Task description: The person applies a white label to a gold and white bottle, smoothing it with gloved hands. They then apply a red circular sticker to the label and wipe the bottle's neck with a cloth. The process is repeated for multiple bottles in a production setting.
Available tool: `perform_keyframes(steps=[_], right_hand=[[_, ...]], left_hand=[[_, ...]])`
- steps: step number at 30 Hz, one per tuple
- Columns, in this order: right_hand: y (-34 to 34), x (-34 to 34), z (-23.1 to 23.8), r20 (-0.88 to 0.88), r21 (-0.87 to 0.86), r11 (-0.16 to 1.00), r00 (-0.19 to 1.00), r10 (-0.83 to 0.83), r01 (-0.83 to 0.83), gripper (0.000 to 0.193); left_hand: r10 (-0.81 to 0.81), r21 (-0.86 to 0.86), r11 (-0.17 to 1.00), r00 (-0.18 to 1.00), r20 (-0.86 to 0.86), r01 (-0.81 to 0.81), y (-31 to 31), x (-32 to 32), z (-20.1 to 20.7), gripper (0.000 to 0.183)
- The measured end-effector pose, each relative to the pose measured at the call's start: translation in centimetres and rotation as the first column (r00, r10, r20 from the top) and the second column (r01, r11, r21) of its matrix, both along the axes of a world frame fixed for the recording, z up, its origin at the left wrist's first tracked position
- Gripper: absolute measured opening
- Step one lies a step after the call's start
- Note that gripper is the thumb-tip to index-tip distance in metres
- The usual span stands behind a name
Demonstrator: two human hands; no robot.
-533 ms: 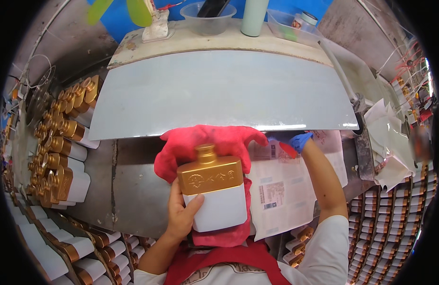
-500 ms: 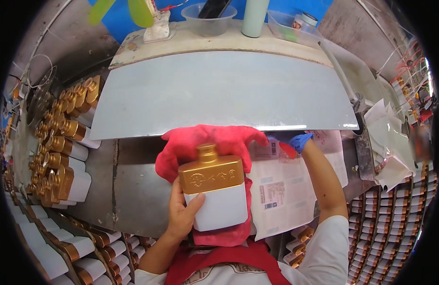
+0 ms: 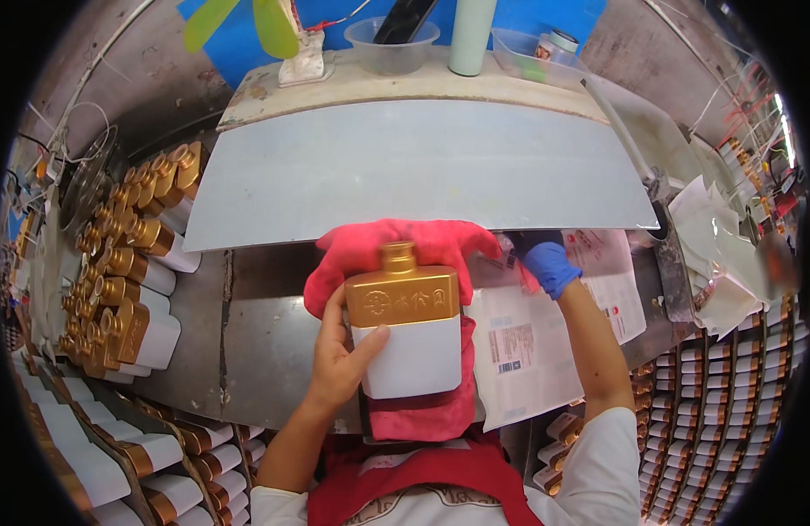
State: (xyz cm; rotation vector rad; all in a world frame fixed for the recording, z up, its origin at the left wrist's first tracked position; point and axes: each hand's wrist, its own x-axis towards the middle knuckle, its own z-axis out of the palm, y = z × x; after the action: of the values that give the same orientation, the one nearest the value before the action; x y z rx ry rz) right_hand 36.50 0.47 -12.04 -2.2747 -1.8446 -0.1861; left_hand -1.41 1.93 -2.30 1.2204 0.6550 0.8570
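Note:
A flat white bottle (image 3: 412,359) with a gold embossed shoulder and neck is upright in my left hand (image 3: 342,351), thumb across its front and fingers round its left side. Behind and beneath the bottle lies a pink-red cloth (image 3: 361,245) draped over a support. My right hand (image 3: 550,261), in a blue glove, reaches under the lower edge of the grey-white panel (image 3: 422,167); its fingers are in shadow and partly hidden. Just beside it a pinkish-red piece (image 3: 526,279) shows above the printed paper sheets (image 3: 536,351). Whether the right hand holds that piece cannot be made out.
Gold-topped white bottles (image 3: 129,289) crowd the metal table (image 3: 190,351) at left. Racks of similar bottles (image 3: 703,412) fill the lower right and lower left. A shelf (image 3: 326,88) behind the panel carries a plastic bowl (image 3: 392,53), a pale green flask (image 3: 469,39) and a fan.
My right hand has moved slightly left and farther under the panel, and its fingers have gone into shadow. The bottle stays in my left hand; the whole view has shifted a little.

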Motion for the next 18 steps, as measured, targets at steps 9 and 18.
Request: perform_keyframes(steps=[9, 18], right_hand=[[-10.4, -8.7, 11.1, -0.162, 0.177, 0.976, 0.982, -0.102, 0.13, 0.007], [-13.0, -17.5, 21.8, -0.569, 0.0, 0.994, 0.818, 0.091, -0.11, 0.01]], left_hand=[[0.039, 0.033, 0.999, 0.999, 0.011, -0.039, -0.9, 0.0, -0.4, 0.068], [0.035, 0.122, 0.992, 0.999, 0.027, -0.038, -1.1, -0.4, -2.6, 0.075]])
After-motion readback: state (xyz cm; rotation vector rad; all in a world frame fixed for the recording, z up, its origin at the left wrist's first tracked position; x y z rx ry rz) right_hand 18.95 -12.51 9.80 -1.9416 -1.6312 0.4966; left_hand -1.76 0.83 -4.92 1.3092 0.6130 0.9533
